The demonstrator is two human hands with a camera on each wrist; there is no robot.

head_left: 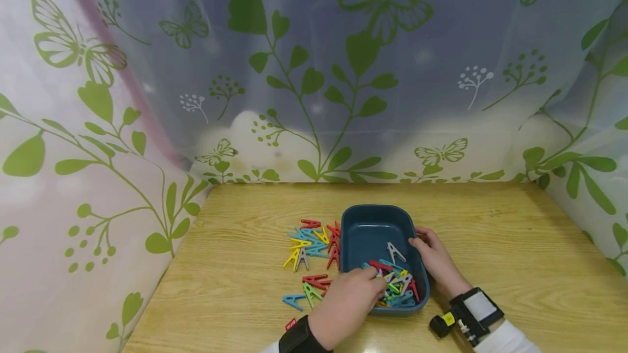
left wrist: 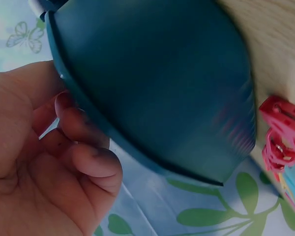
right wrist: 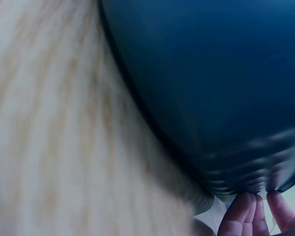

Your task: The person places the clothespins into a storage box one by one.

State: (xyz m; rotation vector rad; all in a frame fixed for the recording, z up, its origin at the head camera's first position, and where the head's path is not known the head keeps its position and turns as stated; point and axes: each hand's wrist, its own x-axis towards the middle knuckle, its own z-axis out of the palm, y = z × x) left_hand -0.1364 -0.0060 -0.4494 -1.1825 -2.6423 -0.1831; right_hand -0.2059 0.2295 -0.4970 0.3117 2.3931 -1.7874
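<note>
A dark blue plastic basin (head_left: 375, 233) stands on the wooden table, with a heap of mixed-colour clothespins (head_left: 404, 282) in its near end. One grey clothespin (head_left: 395, 253) lies higher up, apart from most of the heap. My left hand (head_left: 350, 296) reaches over the basin's near left rim, fingertips down at the heap. In the left wrist view its fingers (left wrist: 96, 164) look curled by the rim; whether they pinch a clothespin is hidden. On the right side, my right hand (head_left: 439, 260) grips the basin's rim between thumb and fingers (right wrist: 236, 216).
Left of the basin lie loose clothespins: red ones (head_left: 333, 241), blue ones (head_left: 316, 249), yellow ones (head_left: 299, 243) and a grey one (head_left: 301, 259). Nearer, a green clothespin (head_left: 311, 294) and a blue clothespin (head_left: 293, 301) lie by more red ones. A patterned curtain (head_left: 294, 140) borders the table (head_left: 515, 244).
</note>
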